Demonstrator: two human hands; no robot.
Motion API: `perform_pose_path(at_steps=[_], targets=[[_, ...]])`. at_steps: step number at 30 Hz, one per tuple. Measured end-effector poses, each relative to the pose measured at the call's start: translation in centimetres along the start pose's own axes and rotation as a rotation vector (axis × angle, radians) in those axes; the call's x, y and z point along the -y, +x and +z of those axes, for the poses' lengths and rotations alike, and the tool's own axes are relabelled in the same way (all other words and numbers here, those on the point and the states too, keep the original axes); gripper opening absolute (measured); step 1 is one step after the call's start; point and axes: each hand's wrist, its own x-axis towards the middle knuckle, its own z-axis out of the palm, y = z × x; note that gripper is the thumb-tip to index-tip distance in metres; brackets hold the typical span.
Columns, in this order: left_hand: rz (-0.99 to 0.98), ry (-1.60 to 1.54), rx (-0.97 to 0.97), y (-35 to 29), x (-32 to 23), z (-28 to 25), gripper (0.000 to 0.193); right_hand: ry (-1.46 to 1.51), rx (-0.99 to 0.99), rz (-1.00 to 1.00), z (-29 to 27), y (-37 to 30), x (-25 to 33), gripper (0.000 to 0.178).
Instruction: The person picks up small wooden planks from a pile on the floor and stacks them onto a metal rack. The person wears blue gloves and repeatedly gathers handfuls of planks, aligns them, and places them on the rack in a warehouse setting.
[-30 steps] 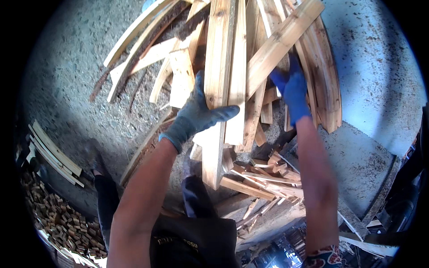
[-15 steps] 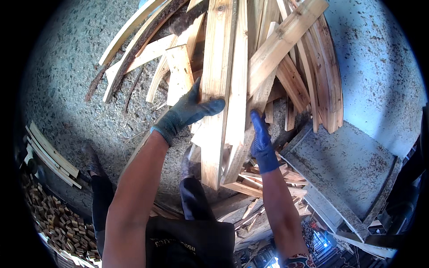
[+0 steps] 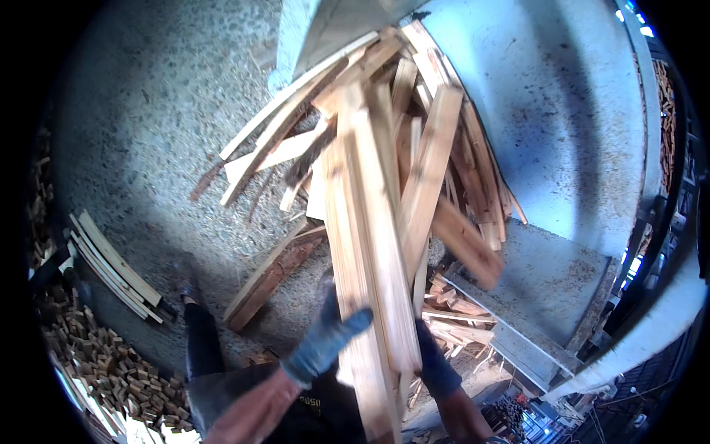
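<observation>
- Here, our left hand [image 3: 322, 344] is gripping the long boards [image 3: 381, 251] before us;
- we're not seeing whether our right hand [image 3: 438, 366], alongside, is gripping;
- ideally, we're supporting both edges evenly, clearing the wood pile [image 3: 466, 166] beyond.

Gripping with the left hand [image 3: 325, 339], gloved in grey-blue, with the thumb [image 3: 358, 321] stretched inward across the top and the fingers hidden from view. Nearly straight at the left wrist [image 3: 294, 374], with the bare left forearm [image 3: 255, 411] slanting forward and to the right. Roughly level on the other side with the right hand [image 3: 435, 364], gloved in darker blue, partly shadowed, and hidden at the fingertips. Angled forward and to the left with the bare right forearm [image 3: 464, 419].
</observation>
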Motion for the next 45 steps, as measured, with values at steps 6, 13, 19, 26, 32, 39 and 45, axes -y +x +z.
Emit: perform_pose_path(at_steps=[6, 13, 19, 26, 32, 39, 45], targets=[[-0.099, -0.185, -0.204, -12.4, 5.1, -0.6, 0.05, 0.303, -0.112, 0.57, 4.7, -8.1, 2.1, 0.057], [-0.175, -0.19, -0.226, -13.0, 8.9, -9.7, 0.05, 0.252, -0.015, 0.5, 8.9, -6.9, -2.8, 0.065], [-0.248, -0.301, -0.225, -12.3, 12.9, -12.8, 0.052, -0.238, 0.349, 0.429, 7.6, -2.7, 1.3, 0.067], [-0.299, -0.288, -0.239, -12.7, 14.1, -12.9, 0.042, -1.733, 0.033, -0.813, 3.0, 15.9, 9.6, 0.066], [-0.33, -0.173, -0.254, -11.4, 12.8, -13.1, 0.046, -1.737, 0.291, 0.008, -0.8, 18.2, 4.9, 0.061], [-0.325, -0.171, -0.191, -10.9, 11.8, -13.6, 0.052, -0.841, -0.001, 0.641, 2.5, 0.1, 7.5, 0.054], [-0.256, -0.284, -0.128, -10.4, 12.3, -13.9, 0.058, -0.931, -0.359, 1.016, 1.3, -17.8, 13.1, 0.044]])
